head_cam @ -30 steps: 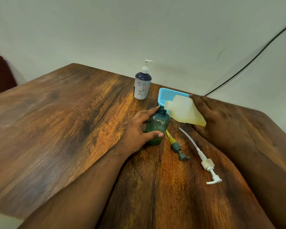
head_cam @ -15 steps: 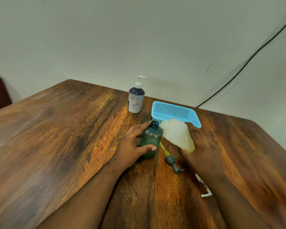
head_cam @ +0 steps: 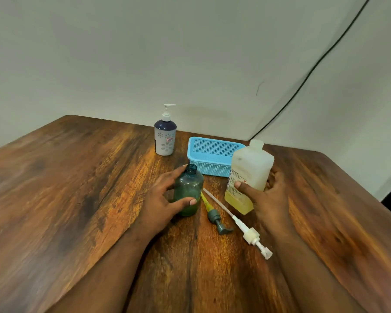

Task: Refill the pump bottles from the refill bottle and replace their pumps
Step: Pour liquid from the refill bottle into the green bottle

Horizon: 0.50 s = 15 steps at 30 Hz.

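A small green pump bottle point(head_cam: 189, 188) stands open-necked on the wooden table point(head_cam: 77, 188), with my left hand point(head_cam: 161, 199) wrapped around its left side. My right hand point(head_cam: 265, 199) grips a translucent refill bottle point(head_cam: 248, 175) with yellow liquid in its lower part; it stands nearly upright, tilted slightly, to the right of the green bottle. Two pumps lie on the table between my hands: a grey pump with a yellow tube point(head_cam: 215, 216) and a white pump with a long tube point(head_cam: 250, 233). A white and navy pump bottle point(head_cam: 165, 137) stands at the back with its pump on.
A light blue perforated basket point(head_cam: 212, 158) sits behind the two bottles I hold. A black cable point(head_cam: 307, 77) runs down the wall to the table's far edge. The table's right edge is close to my right arm.
The refill bottle was tipped over the green bottle's neck; my right hand has swung it upright and to the right. My left hand stays on the green bottle. The camera view rose.
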Each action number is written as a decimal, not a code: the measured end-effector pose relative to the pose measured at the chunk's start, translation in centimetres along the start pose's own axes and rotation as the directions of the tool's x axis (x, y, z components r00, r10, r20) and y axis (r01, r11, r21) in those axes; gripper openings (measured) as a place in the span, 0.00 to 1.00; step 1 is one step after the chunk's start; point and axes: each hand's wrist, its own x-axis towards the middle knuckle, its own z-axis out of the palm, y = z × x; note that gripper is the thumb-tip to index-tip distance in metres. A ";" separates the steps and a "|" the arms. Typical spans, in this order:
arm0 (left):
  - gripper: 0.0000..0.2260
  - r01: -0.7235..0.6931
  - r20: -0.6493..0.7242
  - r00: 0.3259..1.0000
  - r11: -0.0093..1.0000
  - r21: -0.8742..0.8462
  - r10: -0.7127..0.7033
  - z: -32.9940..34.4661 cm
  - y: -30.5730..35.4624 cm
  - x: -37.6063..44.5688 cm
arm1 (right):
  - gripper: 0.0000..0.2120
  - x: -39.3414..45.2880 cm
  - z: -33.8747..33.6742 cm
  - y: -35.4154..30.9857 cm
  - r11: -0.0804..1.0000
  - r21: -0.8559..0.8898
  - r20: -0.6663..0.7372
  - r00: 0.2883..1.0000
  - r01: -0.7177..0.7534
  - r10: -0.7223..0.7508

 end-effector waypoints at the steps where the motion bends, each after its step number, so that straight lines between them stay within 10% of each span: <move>1: 0.38 0.002 0.002 1.000 1.000 0.001 -0.002 0.0 0.0 0.0 | 0.39 0.2 0.0 0.0 1.000 -0.010 0.008 1.000 -0.009 0.009; 15: 0.38 -0.012 -0.006 1.000 1.000 0.018 0.012 0.2 0.3 0.0 | 0.43 2.0 -1.5 3.2 0.986 -0.141 -0.005 0.996 -0.091 0.091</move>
